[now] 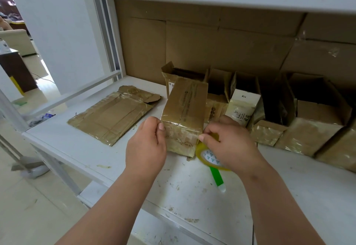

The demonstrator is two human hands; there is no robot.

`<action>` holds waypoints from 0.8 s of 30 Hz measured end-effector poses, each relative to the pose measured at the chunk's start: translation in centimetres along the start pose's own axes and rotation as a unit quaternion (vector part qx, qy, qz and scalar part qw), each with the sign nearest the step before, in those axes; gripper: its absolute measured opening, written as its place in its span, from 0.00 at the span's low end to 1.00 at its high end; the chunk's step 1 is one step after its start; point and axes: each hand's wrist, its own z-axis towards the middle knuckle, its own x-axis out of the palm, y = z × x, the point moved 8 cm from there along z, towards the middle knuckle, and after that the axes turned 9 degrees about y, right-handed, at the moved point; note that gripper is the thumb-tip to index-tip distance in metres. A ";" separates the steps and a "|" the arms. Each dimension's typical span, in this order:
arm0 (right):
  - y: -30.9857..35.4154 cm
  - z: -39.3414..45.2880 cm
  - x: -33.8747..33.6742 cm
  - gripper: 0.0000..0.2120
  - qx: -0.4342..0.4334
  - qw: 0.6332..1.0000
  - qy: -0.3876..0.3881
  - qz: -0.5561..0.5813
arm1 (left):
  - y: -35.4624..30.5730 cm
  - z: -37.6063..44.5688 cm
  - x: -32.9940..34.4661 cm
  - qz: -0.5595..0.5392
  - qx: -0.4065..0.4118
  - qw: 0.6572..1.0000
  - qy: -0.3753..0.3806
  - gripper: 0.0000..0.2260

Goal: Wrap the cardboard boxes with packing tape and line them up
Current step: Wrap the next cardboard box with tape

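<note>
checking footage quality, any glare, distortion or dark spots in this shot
Head view: wide-angle lens bends the upper shelf edge; glare glints off the tape on the held box and the flattened box; the open boxes at right are dark inside; the doorway at left looks washed out.

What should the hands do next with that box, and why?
Probably pull the tape roll in the right hand around the box. The left hand grips the box's left corner to steady it, and the roll sits right against its lower right corner, so another wrap looks underway.
</note>
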 end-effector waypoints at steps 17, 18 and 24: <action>-0.1 0.4 -0.2 0.11 0.046 0.999 0.006 -0.013 | 0.3 0.7 -0.3 0.006 -0.013 0.999 0.030 0.08; 0.1 0.4 -0.2 0.11 0.046 0.999 -0.001 -0.022 | 0.2 0.7 -0.3 0.010 -0.009 0.999 0.031 0.08; 0.2 0.3 -0.1 0.04 0.064 0.997 0.023 0.029 | 0.1 0.8 -0.6 -0.048 -0.042 0.997 0.048 0.14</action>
